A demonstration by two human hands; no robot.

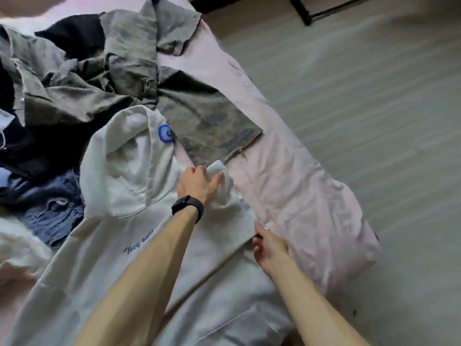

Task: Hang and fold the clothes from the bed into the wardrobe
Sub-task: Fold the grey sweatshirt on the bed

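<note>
our left hand (pixel 197 183) grips the bunched cuff (pixel 219 171) of the white hoodie (pixel 119 176), which lies spread on the bed (pixel 299 183); our right hand (pixel 269 248) pinches the sleeve (pixel 234 208) edge lower down. soft, thick and floppy, we judge: best held at shoulders and hem.

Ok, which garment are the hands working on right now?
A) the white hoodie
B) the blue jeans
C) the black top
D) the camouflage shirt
A: the left hand grips a bunched sleeve of the white hoodie and the right hand holds the same sleeve's edge, while the jeans and camouflage shirt lie untouched.
</note>
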